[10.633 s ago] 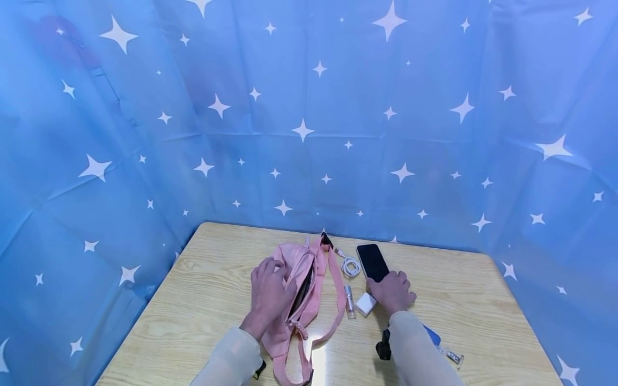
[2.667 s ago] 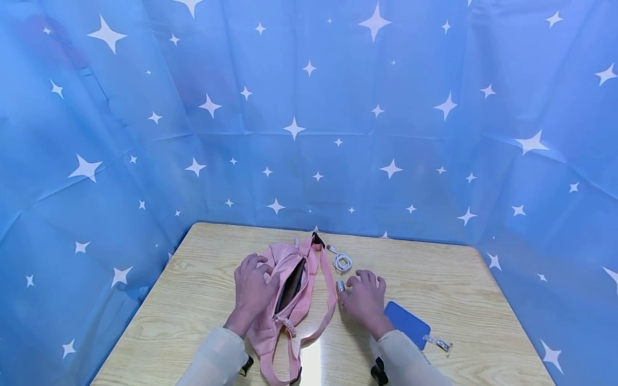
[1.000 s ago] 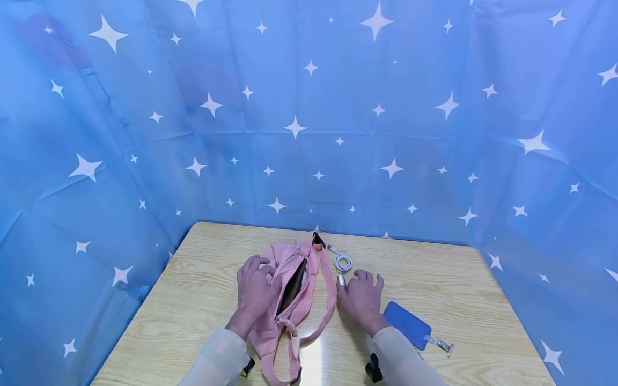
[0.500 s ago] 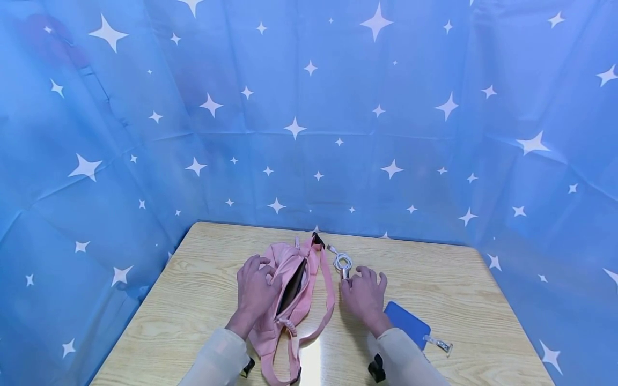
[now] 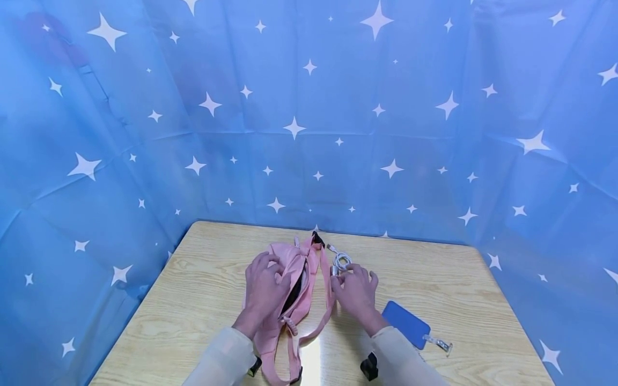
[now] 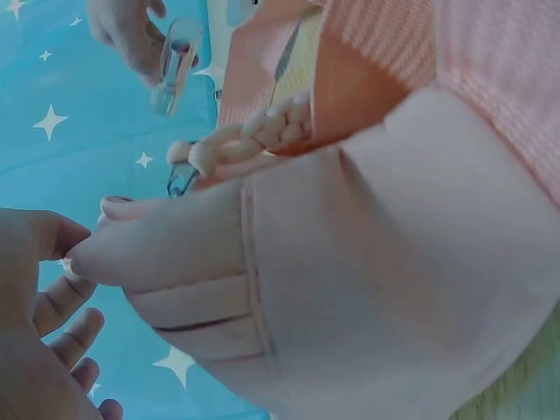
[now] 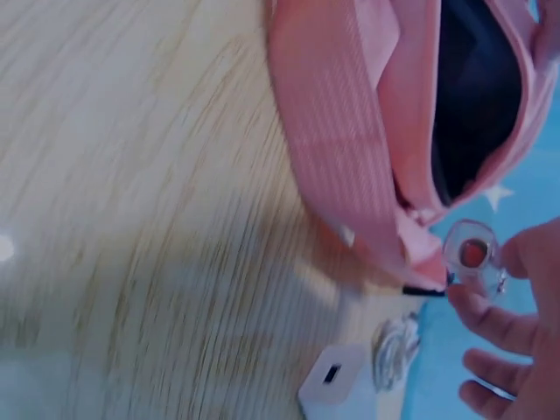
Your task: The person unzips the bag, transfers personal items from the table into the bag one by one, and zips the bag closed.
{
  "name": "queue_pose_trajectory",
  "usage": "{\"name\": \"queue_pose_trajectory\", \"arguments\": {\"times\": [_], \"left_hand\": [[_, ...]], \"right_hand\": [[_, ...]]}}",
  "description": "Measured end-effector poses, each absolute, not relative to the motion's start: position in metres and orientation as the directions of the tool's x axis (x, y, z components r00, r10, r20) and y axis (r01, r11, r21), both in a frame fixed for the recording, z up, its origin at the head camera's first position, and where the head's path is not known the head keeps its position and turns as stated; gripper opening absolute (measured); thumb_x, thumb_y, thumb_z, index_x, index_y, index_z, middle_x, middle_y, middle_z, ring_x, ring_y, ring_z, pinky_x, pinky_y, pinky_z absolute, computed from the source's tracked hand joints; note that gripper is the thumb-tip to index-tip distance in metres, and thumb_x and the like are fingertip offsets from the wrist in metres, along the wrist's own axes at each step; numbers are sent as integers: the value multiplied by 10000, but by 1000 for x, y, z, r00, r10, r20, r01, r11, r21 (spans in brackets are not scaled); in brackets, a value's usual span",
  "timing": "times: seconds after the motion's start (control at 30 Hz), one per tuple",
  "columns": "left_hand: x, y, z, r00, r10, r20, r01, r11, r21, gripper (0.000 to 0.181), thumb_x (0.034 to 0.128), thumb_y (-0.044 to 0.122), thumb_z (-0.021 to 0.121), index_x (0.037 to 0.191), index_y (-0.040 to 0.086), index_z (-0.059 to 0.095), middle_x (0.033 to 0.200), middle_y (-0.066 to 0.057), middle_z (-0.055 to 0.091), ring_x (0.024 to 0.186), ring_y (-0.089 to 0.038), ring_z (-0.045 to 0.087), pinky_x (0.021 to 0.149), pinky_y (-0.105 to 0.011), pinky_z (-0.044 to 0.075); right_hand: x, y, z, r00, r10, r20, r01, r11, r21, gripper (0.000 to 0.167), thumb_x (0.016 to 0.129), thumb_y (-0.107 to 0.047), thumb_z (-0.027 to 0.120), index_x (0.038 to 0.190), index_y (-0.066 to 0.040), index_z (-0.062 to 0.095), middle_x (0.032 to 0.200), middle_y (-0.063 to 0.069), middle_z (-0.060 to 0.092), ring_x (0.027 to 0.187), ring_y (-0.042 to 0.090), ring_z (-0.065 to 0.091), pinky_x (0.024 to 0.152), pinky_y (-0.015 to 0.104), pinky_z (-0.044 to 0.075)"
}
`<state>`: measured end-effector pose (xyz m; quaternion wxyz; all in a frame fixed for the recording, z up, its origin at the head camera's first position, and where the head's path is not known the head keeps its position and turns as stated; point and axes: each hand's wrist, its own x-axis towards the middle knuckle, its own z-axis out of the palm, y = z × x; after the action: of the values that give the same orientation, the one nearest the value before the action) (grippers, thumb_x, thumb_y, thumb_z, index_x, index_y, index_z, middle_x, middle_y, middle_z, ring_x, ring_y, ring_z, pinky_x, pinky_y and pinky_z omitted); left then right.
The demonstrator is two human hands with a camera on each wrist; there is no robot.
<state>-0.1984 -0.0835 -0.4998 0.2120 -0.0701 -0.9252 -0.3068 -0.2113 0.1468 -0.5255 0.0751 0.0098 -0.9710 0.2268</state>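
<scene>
A pink fabric bag (image 5: pixel 264 339) lies on the table with its zipped mouth open and dark inside. My left hand (image 5: pixel 267 287) pinches the edge of that mouth between thumb and forefinger; the left wrist view shows the other fingers apart. My right hand (image 5: pixel 356 289) holds a small clear lipstick tube (image 7: pixel 472 252) with a silver end, between thumb and fingers. In the left wrist view the lipstick tube (image 6: pixel 178 66) is raised beyond the bag's braided zip pull (image 6: pixel 249 140). It is right of the bag's opening, above the strap (image 5: pixel 326 273).
A coiled white cable (image 5: pixel 342 260) lies behind my right hand. A white charger block (image 7: pixel 337 378) stands near it, hidden in the head view. Right of my forearm lies a blue card holder (image 5: pixel 407 324) with a clear strap clip (image 5: pixel 436 342). A starry blue curtain (image 5: pixel 309 161) backs the table.
Since the oldest frame the phone has left the table top. My right hand has gripped the lipstick tube, lifted it and moved left toward the bag. My left hand has shifted slightly right.
</scene>
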Motion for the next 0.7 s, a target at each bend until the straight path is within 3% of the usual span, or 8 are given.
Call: {"name": "queue_pose_trajectory", "arguments": {"times": [0.27, 0.7], "left_hand": [[-199, -73, -498, -898, -2, 440, 255, 813, 524, 176, 810, 239, 718, 696, 135, 633, 1149, -40, 646, 1293, -281, 471, 1094, -497, 319], [-202, -69, -495, -882, 6, 470, 283, 806, 520, 182, 789, 239, 727, 689, 114, 642, 1148, -67, 650, 1301, -324, 471, 1073, -519, 335]], "right_hand": [[-208, 128, -518, -988, -4, 154, -83, 860, -504, 352, 919, -384, 581, 612, -238, 672, 1330, 86, 612, 1268, 298, 514, 1097, 633, 197], [-214, 111, -516, -997, 0, 71, -34, 877, -480, 408, 944, -414, 518, 598, -207, 578, 1318, 84, 600, 1268, 300, 499, 1084, 624, 226]]}}
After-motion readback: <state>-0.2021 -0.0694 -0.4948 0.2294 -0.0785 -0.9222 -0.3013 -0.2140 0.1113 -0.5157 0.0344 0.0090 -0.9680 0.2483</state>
